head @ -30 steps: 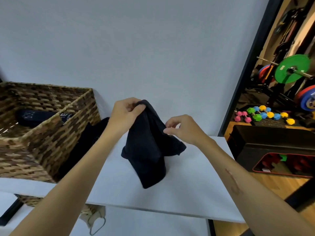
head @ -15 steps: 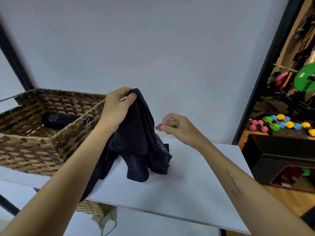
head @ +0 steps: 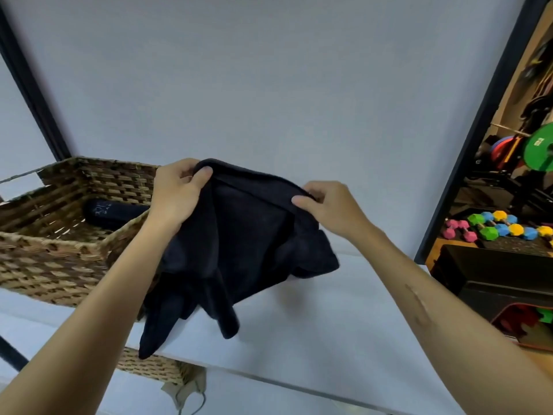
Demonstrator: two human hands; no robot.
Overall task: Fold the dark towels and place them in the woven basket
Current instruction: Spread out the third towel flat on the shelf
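A dark towel (head: 248, 235) hangs crumpled above the white table (head: 344, 324). My left hand (head: 179, 193) pinches its upper left edge. My right hand (head: 326, 205) pinches the upper edge further right, so the top hem stretches between both hands. The towel's lower folds drape onto the table and over its front edge. The woven basket (head: 54, 253) stands at the left on the table, with a rolled dark towel (head: 113, 214) lying inside it.
A grey wall rises behind the table. A second wicker basket (head: 149, 366) shows below the table's front edge. At the right are a black box (head: 493, 274), coloured dumbbells (head: 496, 226) and weight plates (head: 538, 151).
My right hand, which was free half a second ago, has taken hold of the towel's top edge. Both hands have spread the towel wider, and the view has shifted left.
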